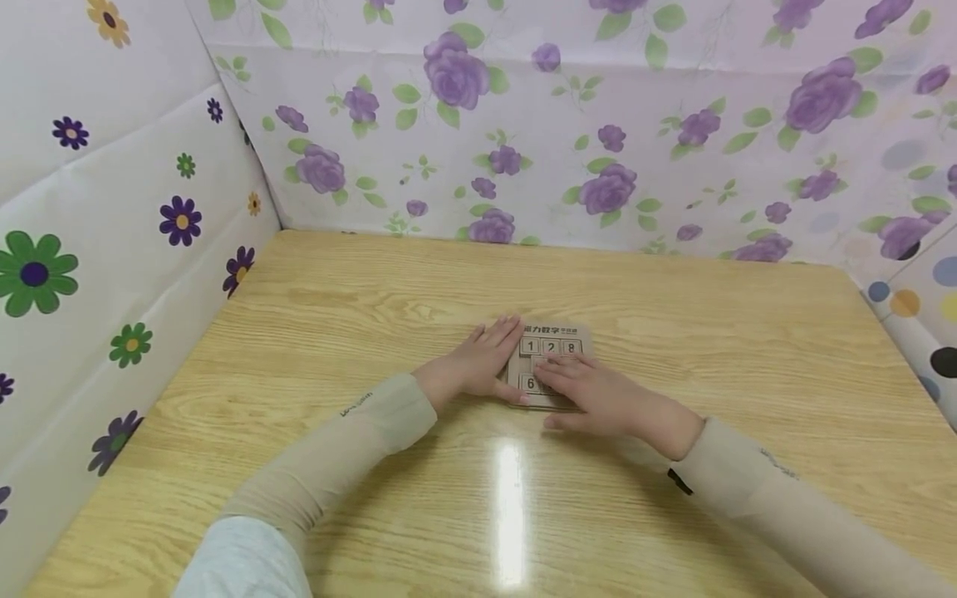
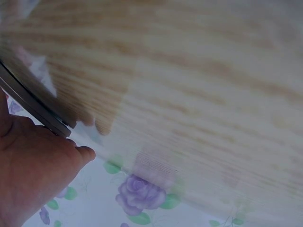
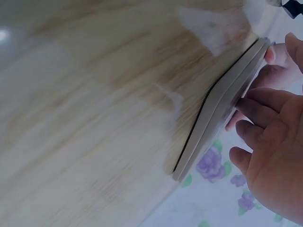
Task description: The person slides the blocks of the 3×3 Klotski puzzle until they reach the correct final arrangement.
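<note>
A cloth with purple flowers [image 1: 523,91] hangs behind the far edge of the worktop [image 1: 419,291]. A cloth with bright daisies [image 1: 142,232] is along the left edge, and a spotty cloth [image 1: 915,286] is by the right edge. The number board [image 1: 576,331] lies flat about midway between the left and right edges. The right hand [image 1: 598,397] hides some number tiles [image 1: 531,346] (1, 2, 8 and 6 peek out).

Only the head view shows the numbers; the right wrist view shows the board's thin side, and the left wrist view just a bit of edge.

The left hand [image 1: 478,365] is spread, not clenched, touching the board's left side with fingers and thumb. The right hand is loose, its straight fingers resting on the tiles.
</note>
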Tool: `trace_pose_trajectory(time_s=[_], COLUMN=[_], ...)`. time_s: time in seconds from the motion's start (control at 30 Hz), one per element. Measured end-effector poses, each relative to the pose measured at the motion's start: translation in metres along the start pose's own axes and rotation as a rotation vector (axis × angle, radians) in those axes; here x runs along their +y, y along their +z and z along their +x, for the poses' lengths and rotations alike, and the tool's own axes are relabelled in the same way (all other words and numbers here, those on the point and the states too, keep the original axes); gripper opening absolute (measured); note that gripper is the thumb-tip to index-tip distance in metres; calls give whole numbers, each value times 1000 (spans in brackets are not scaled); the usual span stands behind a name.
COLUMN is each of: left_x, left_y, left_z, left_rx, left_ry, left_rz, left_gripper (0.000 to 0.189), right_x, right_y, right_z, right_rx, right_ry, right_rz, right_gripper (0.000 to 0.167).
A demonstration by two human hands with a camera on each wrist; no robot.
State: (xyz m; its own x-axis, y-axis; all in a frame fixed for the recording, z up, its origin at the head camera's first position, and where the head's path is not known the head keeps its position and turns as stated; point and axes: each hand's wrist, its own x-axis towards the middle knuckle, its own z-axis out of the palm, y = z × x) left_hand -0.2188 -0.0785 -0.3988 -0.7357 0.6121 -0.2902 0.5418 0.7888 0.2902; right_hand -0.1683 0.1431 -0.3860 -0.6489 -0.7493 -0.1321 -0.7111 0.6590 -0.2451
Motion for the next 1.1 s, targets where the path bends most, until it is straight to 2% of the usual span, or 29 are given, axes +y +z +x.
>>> trace_pose_trajectory(time_s=[0.4, 1.1], left_x=[2, 4], left_y=[-1, -3], left_z=[-2, -1], left_rx=[-19, -22], left_ry=[-14, -16], left_rz=[3, 8], left_gripper=[117, 116], right_x=[6, 4], right_y=[-2, -8], right_z=[-13, -10], right_rx=[6, 1], right_ry=[22, 25], right_rz=[21, 9], right_gripper=[71, 68])
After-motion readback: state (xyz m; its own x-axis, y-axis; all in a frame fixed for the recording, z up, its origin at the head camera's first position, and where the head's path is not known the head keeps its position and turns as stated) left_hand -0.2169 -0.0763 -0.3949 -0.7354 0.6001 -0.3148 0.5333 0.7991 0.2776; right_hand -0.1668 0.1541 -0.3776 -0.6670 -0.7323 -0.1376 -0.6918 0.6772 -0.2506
